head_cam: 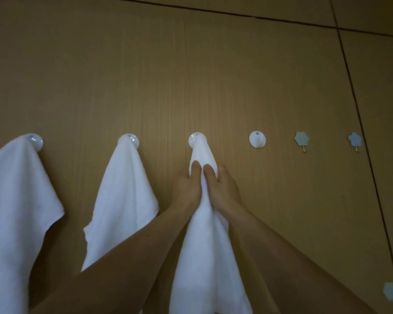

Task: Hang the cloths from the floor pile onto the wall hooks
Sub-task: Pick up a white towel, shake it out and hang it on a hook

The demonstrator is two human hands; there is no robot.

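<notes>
A white cloth (208, 257) hangs from the third round white hook (193, 139) on the wooden wall. My left hand (187, 189) and my right hand (222, 186) grip it side by side just below the hook, thumbs pressed on its gathered top. Two more white cloths hang to the left: one (16, 211) from the first round hook (35, 139), one (123, 200) from the second round hook (132, 139). The floor pile is out of view.
Right of my hands a round white hook (257, 139) is bare. Further right are two small flower-shaped hooks (301, 139) (354, 139), also bare. Another flower shape (391, 291) shows at the bottom right. Dark panel seams (359, 109) cross the wall.
</notes>
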